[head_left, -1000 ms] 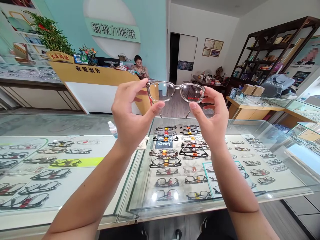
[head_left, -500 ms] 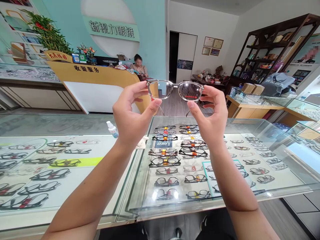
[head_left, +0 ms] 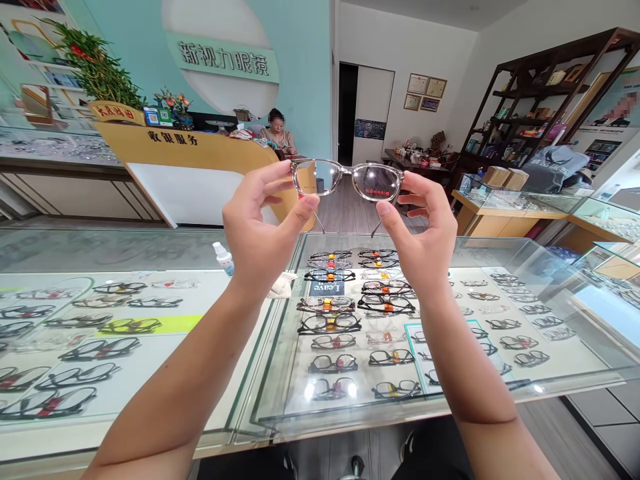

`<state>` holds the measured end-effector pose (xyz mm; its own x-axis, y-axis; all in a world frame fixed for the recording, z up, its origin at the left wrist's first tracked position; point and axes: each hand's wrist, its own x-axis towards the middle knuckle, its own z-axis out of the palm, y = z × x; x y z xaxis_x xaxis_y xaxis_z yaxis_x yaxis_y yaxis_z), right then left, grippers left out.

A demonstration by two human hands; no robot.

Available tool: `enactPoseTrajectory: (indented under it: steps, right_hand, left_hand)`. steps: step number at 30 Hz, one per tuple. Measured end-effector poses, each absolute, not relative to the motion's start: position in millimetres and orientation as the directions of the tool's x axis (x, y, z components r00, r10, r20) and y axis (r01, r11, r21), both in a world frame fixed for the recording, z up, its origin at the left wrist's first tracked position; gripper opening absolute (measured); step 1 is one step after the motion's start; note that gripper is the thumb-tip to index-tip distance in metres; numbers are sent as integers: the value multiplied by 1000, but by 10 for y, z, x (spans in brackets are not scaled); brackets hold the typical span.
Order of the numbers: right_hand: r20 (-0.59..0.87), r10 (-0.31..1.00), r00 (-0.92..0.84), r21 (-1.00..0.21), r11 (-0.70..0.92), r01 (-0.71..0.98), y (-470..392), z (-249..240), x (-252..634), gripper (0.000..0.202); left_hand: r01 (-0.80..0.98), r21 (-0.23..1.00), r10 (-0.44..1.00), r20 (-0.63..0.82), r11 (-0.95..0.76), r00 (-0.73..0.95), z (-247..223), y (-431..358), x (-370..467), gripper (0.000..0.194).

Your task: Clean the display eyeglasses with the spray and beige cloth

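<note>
A pair of eyeglasses (head_left: 347, 171) with a clear greyish frame is held up above the glass display case, between both hands. Red lettering shows on the right lens. My left hand (head_left: 267, 220) is closed on the left end of the frame, thumb below and index finger at the hinge. My right hand (head_left: 423, 223) pinches the right end the same way. The thin temple arms point down and away from me, partly hidden by the thumbs. Beneath the hands, several rows of eyeglasses (head_left: 330, 324) with red and orange tags lie in the case.
A white spray bottle (head_left: 223, 259) and a pale cloth (head_left: 281, 287) are on the glass, behind my left forearm. The glass counter (head_left: 270, 373) spans the front. Farther off, a person (head_left: 278, 137) sits behind a yellow and white cashier desk (head_left: 200, 150). Cardboard boxes (head_left: 515, 179) stand on the right counter.
The eyeglasses have shifted slightly left and tilted a little, with the temple arms turning with them. Both hands keep their grip.
</note>
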<state>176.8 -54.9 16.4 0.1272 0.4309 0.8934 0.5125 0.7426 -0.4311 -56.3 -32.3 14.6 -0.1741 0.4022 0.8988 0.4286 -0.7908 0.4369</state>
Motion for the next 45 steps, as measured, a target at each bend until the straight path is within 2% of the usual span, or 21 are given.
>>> enactPoseTrajectory:
  steps: [7,14,19,23,27,31,36,45]
  right_hand:
    - [892,434,125,-434,746,505,-536,149,1762,41]
    - [857,491,155,-505,745,435,-546,151,1736,43]
    - [867,478,142,-485,742,462,-529,134,1733,42]
    - [874,464,149,-477,755,449,-504,120,1734,43]
    - [879,451,156,-471,762,445,-497,116,1730,41]
    - [872,462,158,-481,757,442,-498,113,1729,43]
    - [871,464,160,-484,759,435,-501,110,1726,44]
    - [869,469,157,-487,759,433,-509,113,1721,43]
  left_hand:
    - [456,429,400,902,-780,-164,168,-349,-565,53]
    - [447,443,404,896,-777,-186,182,-380,-561,53]
    - [492,455,427,887,-743,-176,168,-382,-568,51]
    - [448,411,367,911,-794,-186,154,-312,-607,53]
    - [479,395,349,918,-784,-187,138,-254,-648,58]
    - [455,424,372,906,-783,-203,128,-266,-625,61]
    - [399,481,423,877,-781,-229,125,-293,-576,54]
    - [360,506,453,862,-784,-226,102,-251,-589,56]
